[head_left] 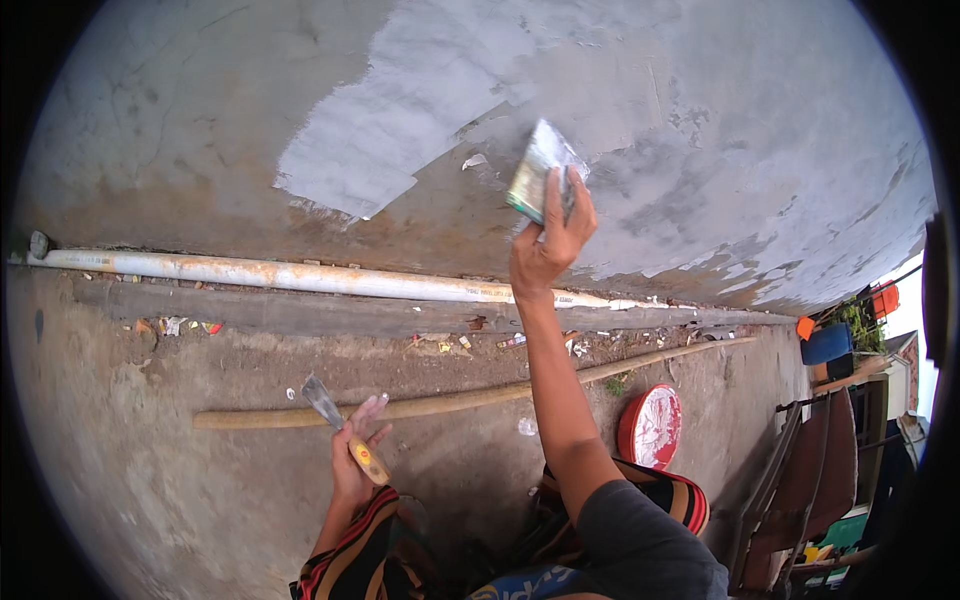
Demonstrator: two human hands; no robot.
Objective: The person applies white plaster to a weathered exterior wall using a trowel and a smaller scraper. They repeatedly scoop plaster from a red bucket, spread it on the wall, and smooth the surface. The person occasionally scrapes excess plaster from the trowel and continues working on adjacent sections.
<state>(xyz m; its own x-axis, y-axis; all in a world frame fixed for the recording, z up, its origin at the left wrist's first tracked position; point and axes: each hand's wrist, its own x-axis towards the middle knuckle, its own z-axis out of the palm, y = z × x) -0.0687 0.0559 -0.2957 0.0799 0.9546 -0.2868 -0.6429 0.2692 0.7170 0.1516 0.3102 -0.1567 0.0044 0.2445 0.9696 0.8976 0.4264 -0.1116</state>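
My right hand (552, 248) reaches up to the grey wall (200, 120), its fingers closed on a flat, wide-bladed putty spreader (545, 165). The spreader lies at or very close to the wall; the exact contact is blurred. Around it spreads a patchy coat of whitish putty (370, 130), with a brighter white area to the left. Low on the left, my left hand (345, 468) grips a putty knife (366, 460) by its yellowish handle, the metal blade pointing up and away from me. Both tools are apart from each other.
A white pipe (220, 268) runs along the wall's foot. On the ground lie a long wooden pole (460, 402) and scraps of litter (172, 326). A red tub (627, 432) smeared with white paste stands beside my right arm. At far right is a blue barrel (826, 342).
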